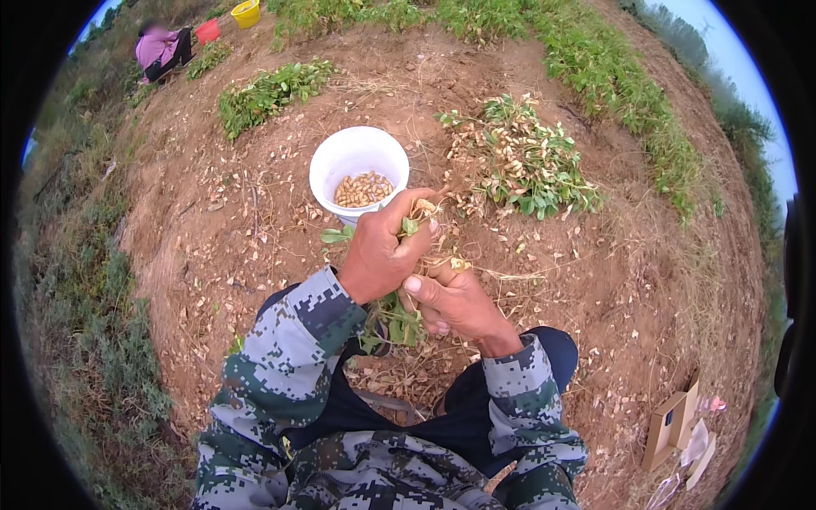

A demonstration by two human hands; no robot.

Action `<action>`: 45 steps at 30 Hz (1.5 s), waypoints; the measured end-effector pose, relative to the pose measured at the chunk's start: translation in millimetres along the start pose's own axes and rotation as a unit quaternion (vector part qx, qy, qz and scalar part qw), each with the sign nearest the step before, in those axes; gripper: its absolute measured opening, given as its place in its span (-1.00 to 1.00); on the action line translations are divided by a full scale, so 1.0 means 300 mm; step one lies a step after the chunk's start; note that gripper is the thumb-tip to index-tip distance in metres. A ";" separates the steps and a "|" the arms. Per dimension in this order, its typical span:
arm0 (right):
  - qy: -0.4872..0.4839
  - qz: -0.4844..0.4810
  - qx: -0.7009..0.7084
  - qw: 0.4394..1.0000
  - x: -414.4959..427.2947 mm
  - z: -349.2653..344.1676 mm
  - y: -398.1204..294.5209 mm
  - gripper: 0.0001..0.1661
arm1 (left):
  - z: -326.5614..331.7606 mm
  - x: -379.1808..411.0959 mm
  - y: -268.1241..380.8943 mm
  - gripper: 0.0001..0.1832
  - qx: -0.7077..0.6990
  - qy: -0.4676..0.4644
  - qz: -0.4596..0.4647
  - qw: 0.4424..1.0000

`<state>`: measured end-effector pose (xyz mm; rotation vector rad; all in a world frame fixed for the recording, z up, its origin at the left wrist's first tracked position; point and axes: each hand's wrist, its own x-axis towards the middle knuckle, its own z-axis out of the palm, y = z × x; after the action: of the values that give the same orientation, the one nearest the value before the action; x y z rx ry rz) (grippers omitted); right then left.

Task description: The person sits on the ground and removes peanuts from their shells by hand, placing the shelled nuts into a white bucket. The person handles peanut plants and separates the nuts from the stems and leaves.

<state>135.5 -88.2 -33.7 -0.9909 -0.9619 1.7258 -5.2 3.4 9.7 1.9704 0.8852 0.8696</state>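
Note:
My left hand (pixel 389 245) is closed around the stems of a pulled-up peanut plant (pixel 401 322), whose leaves hang down between my knees. Just below and to the right, my right hand (pixel 462 306) grips the same plant with thumb and fingers. Thin roots and a pale peanut pod (pixel 460 264) stick out above that hand. Beyond my left hand stands a white plastic bucket (pixel 322 162), its bottom covered with picked peanuts (pixel 363 190). To the right of the bucket lies a heap of uprooted peanut plants (pixel 526 156) with pods still attached.
A smaller plant pile (pixel 271 95) lies beyond the bucket to the left. Far off, a person in a pink top (pixel 156 48) sits near a red bucket (pixel 207 30) and a yellow bucket (pixel 246 13). Growing rows (pixel 612 83) border the right; an open cardboard box (pixel 669 427) lies lower right.

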 end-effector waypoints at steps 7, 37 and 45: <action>-0.053 -0.055 -0.003 0.997 -0.029 0.030 -0.047 -0.62 | 0.017 -0.006 -0.012 -0.76 -0.335 -0.005 -0.106 0.936; -0.023 -0.058 0.346 0.936 0.027 -0.120 0.018 -0.69 | -0.122 0.020 -0.037 -0.69 -0.559 0.016 -0.117 0.821; 0.122 -0.089 0.381 0.912 0.409 -0.191 0.130 -0.60 | -0.423 -0.010 -0.177 -0.69 -0.447 0.395 -0.077 0.799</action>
<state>141.3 26.0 -116.2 -0.5507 -0.1580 1.5673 -124.0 72.1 20.9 0.6658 0.8089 1.6711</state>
